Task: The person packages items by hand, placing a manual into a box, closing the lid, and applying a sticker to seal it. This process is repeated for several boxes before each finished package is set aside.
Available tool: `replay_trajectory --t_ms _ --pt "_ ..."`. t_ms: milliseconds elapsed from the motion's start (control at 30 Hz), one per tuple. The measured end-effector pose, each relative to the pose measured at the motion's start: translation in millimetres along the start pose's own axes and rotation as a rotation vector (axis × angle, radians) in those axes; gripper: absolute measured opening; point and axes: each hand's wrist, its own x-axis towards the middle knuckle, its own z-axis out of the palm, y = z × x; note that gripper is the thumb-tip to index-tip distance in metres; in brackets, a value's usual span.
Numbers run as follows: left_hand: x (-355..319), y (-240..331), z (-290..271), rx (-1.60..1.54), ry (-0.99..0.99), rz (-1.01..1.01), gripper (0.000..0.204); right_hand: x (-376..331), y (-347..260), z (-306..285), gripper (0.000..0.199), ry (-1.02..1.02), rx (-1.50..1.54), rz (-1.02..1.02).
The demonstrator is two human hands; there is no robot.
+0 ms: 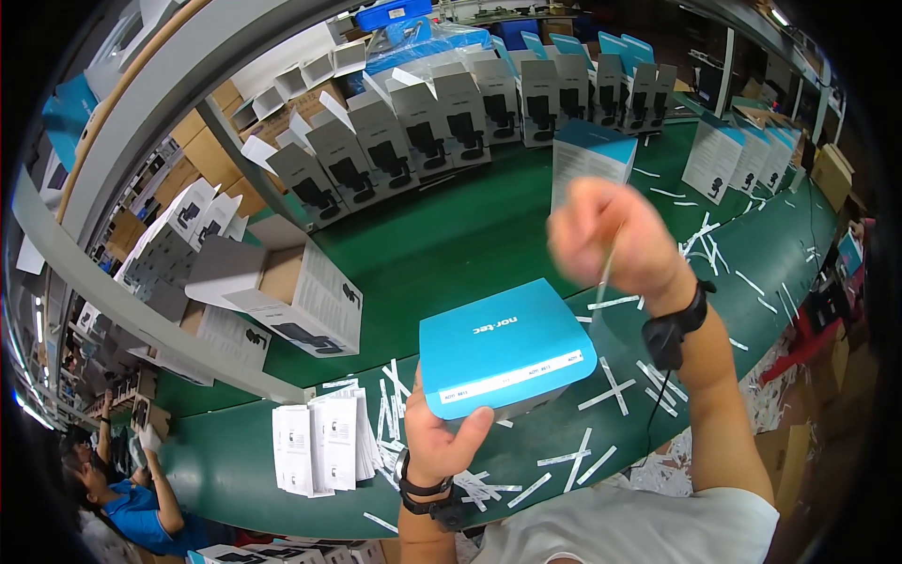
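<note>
Blue box gripped by left hand; right hand pinches strip.

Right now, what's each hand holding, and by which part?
Left hand grips the blue-topped box at its near edge, from below. Right hand, blurred, pinches a thin white strip by its top end.

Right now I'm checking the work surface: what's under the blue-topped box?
Under the blue-topped box, the left hand supports it above the green table strewn with white paper strips. Directly beneath is hidden.
</note>
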Motion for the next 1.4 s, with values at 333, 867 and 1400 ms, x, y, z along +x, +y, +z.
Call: replay_trajectory --t_ms 333,867,1400 --pt "-8 7 12 0.014 0.024 -0.118 0.024 7 7 51 0.026 -0.351 -1.187 -0.139" --pt "18 -1 37 -0.169 0.475 0.312 0.046 -93 -17 -66 0.047 0.528 -1.369 -0.071" --pt "0 -15 20 0.182 0.239 0.255 0.02 -74 31 -38 0.064 0.554 -0.926 -0.108"
